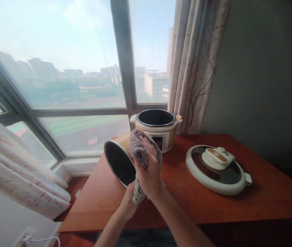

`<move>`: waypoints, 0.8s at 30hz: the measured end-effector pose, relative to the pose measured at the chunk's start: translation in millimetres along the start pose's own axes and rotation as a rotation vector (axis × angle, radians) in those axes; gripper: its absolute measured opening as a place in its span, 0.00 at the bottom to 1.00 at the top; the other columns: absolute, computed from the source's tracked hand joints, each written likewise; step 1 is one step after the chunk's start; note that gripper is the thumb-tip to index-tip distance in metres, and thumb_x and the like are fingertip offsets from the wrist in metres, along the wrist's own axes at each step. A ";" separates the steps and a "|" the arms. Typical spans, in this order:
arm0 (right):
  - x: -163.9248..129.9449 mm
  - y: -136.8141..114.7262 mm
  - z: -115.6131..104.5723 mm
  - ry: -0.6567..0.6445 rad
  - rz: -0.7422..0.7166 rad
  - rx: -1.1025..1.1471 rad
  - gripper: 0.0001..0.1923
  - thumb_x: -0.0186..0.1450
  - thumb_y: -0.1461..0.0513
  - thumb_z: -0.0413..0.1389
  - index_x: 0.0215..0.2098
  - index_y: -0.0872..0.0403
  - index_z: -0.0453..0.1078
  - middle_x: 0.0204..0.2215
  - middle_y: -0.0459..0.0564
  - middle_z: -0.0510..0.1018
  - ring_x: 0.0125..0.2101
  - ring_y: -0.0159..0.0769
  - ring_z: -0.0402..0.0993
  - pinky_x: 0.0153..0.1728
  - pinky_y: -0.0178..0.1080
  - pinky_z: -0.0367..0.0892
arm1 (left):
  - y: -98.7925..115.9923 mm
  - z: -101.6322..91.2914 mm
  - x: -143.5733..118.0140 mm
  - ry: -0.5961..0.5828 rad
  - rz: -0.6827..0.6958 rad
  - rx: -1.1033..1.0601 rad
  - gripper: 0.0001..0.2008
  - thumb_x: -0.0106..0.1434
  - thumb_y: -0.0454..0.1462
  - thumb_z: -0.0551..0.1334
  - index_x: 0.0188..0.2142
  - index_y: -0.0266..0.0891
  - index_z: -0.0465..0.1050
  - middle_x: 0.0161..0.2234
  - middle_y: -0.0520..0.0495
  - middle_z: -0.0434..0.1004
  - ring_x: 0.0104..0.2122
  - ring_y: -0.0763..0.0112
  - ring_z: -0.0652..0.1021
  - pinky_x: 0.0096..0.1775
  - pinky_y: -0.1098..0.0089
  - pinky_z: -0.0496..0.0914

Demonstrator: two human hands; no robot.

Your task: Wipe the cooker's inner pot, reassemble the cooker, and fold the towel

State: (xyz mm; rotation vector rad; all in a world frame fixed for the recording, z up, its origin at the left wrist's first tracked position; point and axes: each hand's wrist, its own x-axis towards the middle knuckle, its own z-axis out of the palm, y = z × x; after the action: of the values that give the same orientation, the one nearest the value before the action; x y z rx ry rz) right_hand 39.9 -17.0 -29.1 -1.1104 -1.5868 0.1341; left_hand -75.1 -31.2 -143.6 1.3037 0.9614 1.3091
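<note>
An inner pot (119, 163) with a dark inside and golden outside is tipped on its side above the table, its mouth facing left and toward me. My left hand (129, 198) grips it at the lower rim, its fingers mostly hidden behind the pot and cloth. A grey fuzzy cloth (138, 151) is bunched in my right hand (149, 171), which presses it against the pot's outer wall. Part of the cloth hangs down between my two hands. Just behind stands the electric pressure cooker body (171, 137), its top uncovered, its front panel partly covered by the cloth.
The cooker's round lid (199, 171), with a cream rim and handle, lies on the red-brown wooden table (182, 206) to the right. Windows and a patterned curtain (194, 68) rise behind the table. At lower left, a white cable (44, 239) is plugged into a wall socket.
</note>
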 end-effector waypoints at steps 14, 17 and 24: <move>-67.6 43.8 8.1 -0.161 -0.267 -0.093 0.37 0.63 0.61 0.50 0.70 0.51 0.53 0.73 0.51 0.47 0.72 0.53 0.38 0.67 0.63 0.39 | 8.1 -1.2 8.3 0.324 -0.068 -0.127 0.21 0.51 0.52 0.71 0.36 0.37 0.81 0.38 0.41 0.84 0.45 0.54 0.79 0.48 0.62 0.75; -85.0 48.4 10.3 -0.138 -0.253 -0.098 0.36 0.64 0.61 0.48 0.71 0.52 0.52 0.74 0.51 0.46 0.72 0.55 0.38 0.67 0.65 0.40 | 23.9 6.5 9.6 0.387 -0.148 -0.282 0.21 0.52 0.50 0.72 0.39 0.39 0.82 0.45 0.42 0.84 0.52 0.56 0.78 0.55 0.63 0.72; -107.6 53.0 5.6 -0.082 -0.250 -0.179 0.35 0.64 0.60 0.49 0.70 0.50 0.54 0.73 0.52 0.49 0.71 0.56 0.42 0.65 0.66 0.46 | 75.2 30.8 8.1 0.279 -0.343 -0.510 0.22 0.61 0.52 0.67 0.42 0.35 0.82 0.43 0.40 0.85 0.51 0.54 0.80 0.57 0.57 0.72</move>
State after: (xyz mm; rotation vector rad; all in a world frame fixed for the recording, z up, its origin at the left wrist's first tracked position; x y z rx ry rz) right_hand 56.8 -60.9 -139.6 -1.0422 -1.8251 -0.1321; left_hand -52.8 -39.8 -65.5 0.5502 0.9094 1.3651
